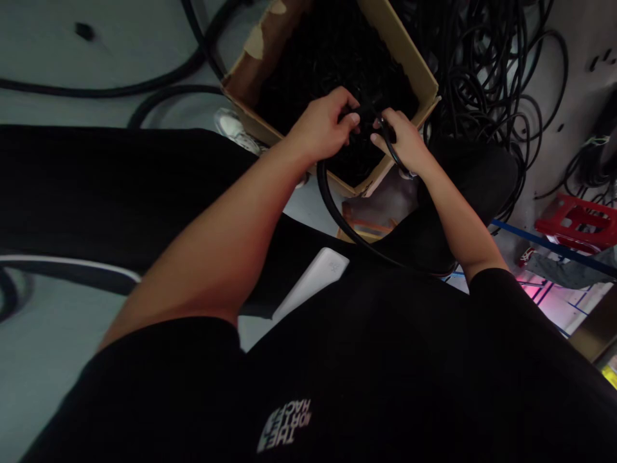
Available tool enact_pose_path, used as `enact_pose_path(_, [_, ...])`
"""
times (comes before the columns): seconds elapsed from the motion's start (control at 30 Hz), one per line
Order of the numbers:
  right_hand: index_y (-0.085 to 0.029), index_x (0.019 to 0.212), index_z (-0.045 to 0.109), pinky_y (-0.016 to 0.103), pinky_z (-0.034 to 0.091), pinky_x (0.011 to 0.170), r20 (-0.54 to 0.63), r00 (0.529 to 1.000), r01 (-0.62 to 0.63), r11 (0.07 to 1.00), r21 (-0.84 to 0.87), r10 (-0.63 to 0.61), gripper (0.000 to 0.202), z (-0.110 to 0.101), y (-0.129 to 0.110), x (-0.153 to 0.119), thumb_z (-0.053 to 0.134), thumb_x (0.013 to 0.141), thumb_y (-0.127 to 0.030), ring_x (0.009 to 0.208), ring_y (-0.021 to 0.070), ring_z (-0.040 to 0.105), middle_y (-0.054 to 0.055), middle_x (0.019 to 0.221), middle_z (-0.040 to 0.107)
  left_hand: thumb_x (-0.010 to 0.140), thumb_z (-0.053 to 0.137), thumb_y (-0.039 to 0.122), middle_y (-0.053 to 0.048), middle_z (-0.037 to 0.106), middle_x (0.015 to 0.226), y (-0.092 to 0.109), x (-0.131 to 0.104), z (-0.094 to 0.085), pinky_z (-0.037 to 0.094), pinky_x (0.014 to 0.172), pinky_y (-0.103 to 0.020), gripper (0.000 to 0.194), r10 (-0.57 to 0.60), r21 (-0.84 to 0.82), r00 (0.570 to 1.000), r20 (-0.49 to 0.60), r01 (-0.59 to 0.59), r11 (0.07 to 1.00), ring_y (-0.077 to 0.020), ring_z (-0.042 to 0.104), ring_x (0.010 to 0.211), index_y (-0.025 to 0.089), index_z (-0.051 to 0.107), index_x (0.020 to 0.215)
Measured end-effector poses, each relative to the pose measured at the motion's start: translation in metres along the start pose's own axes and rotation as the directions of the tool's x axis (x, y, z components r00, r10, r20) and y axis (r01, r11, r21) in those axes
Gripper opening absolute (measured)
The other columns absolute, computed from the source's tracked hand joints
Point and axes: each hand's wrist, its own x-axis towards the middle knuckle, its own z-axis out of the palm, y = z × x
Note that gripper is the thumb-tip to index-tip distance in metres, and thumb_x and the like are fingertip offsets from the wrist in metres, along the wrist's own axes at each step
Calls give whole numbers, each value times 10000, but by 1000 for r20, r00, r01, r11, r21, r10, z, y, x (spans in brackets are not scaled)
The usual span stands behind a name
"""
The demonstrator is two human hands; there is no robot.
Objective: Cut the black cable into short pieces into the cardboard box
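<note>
Both my hands are over an open cardboard box (424, 61) filled with small black parts (308, 77). My left hand (332, 122) is closed round the end of a thick black cable (332, 204), which curves down across my lap. At the right, my right hand (398, 136) has its fingers curled beside a thinner black cable loop (391, 146). Between the hands is a dark piece that blends into the box's contents, so its shape is hard to make out.
Tangled black cables (482, 96) lie right of the box, and more cable (144, 88) runs across the floor at left. A white device (313, 280) rests by my lap. A red stool (578, 222) and another person's leg (554, 270) are at far right.
</note>
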Motion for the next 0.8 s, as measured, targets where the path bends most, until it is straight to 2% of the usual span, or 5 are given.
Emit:
enact_pose_path(0.1, [-296,1183,676,626,596,1310,-8,1000,-4,1000,-25,4,364,-2,0,-1,864,1037,-573,1330,397,730,119,1269,764,1159,603,155,-82,893,1178,-1,0,-3,646,1077,-451,282,1,35,1000,5,-1,999,-233,805,898,225,724,1405])
enact_pose_path(0.23, [-287,1163,673,602,614,1245,5,1000,5,999,-39,-4,289,-1,5,-2,827,1065,-511,1241,383,739,91,1145,779,1194,541,209,-103,900,1218,-1,1,-8,657,1011,-458,288,-22,-7,1000,6,22,1000,-239,781,865,231,717,1421])
enact_pose_path(0.4, [-284,1190,683,594,604,1232,12,1000,22,999,-49,-22,355,3,15,1,849,1055,-568,1212,363,725,100,1203,793,1209,536,211,-91,883,1187,-3,4,-7,647,1013,-444,221,-29,-32,999,24,29,999,-221,748,845,248,703,1349])
enact_pose_path(0.57, [-290,1249,694,577,588,1275,-5,998,57,996,-64,-58,442,2,15,0,881,1044,-634,1314,370,709,144,1381,769,1240,524,225,-115,870,1240,-5,6,-3,646,1071,-464,259,-38,-18,991,130,40,999,-240,776,918,226,725,1404])
enact_pose_path(0.8, [-258,1217,687,548,641,1148,34,999,24,997,-79,-22,429,0,9,-4,804,1097,-652,1122,334,731,100,1141,807,1273,468,271,-158,840,1338,3,6,-11,667,1060,-505,244,-174,-98,975,140,189,977,-225,756,956,203,657,1412])
